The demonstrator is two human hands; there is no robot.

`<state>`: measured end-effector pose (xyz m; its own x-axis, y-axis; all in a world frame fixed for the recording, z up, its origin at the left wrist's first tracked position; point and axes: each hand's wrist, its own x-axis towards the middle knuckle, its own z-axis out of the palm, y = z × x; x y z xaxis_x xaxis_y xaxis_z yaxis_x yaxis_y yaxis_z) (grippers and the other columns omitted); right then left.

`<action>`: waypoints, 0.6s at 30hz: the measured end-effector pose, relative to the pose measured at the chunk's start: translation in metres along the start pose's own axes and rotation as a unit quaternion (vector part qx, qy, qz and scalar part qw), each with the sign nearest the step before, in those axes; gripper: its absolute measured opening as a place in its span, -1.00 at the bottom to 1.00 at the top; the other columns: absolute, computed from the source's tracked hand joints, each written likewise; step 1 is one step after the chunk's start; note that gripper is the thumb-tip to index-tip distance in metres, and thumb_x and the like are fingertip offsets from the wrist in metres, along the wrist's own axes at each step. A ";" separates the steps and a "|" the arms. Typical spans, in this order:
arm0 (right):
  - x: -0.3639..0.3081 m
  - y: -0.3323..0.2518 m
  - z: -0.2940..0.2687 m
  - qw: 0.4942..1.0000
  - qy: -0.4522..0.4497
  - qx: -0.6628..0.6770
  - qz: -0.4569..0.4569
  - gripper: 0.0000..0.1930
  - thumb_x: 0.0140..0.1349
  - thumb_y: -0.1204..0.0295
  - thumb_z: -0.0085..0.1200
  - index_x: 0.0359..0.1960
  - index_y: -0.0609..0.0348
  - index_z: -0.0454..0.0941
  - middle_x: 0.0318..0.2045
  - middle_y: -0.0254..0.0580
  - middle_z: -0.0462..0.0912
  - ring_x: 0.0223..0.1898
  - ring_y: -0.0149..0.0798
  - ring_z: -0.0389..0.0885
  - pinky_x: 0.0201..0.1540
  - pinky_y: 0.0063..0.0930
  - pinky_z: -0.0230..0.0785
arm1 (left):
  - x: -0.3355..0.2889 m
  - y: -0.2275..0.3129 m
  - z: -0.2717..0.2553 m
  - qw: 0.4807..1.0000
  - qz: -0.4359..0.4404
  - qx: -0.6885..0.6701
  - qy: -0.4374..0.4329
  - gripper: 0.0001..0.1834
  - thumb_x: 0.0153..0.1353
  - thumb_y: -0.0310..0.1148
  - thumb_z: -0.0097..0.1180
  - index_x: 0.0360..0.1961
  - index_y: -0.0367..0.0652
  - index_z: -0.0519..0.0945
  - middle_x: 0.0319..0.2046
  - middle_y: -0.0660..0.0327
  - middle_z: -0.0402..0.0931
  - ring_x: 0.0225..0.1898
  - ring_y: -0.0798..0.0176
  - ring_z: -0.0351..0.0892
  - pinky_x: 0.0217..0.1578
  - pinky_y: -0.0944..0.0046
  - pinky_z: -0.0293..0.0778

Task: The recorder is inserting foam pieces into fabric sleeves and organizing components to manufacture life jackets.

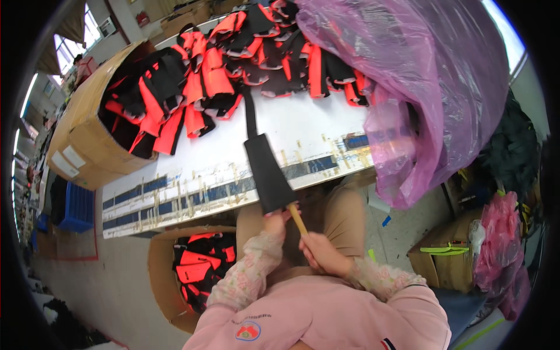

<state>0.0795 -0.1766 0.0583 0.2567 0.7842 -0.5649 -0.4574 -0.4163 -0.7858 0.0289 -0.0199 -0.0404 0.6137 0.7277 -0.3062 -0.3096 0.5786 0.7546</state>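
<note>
A black tapered fabric piece (267, 172) with a narrow black strap (250, 114) at its far end lies over the near edge of the white table. My left hand (276, 223) is closed on the wider near end of that piece. A light wooden stick (297, 219) meets the same end, and its far tip is hidden there. My right hand (322, 251) wraps round the stick's lower part, in front of my lap.
Black and bright orange sewn pieces (216, 76) heap across the table (291, 125) and spill from a cardboard box (87, 134) at left. A pink plastic bag (431, 76) covers the right side. Another box (160, 274) of orange-black pieces stands below. A brown carton (446, 265) sits at right.
</note>
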 end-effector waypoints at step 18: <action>0.055 -0.189 -0.257 0.565 0.554 -0.495 -0.358 -0.80 0.16 0.41 -0.11 -0.32 0.24 0.53 -0.28 0.06 0.50 -0.19 0.11 0.44 -0.15 -0.12 0.31 | 0.009 0.060 -0.003 1.000 0.005 0.022 0.021 -0.76 0.25 -0.35 -0.08 -0.11 -0.24 0.44 -0.32 0.04 0.55 -0.43 0.13 0.61 -0.37 0.20 0.58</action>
<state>0.3988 -0.1731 0.1107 0.7005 0.3740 0.6078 0.6625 -0.6575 -0.3588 0.0140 0.0223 0.0000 0.5797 0.7485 -0.3220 -0.2834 0.5557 0.7816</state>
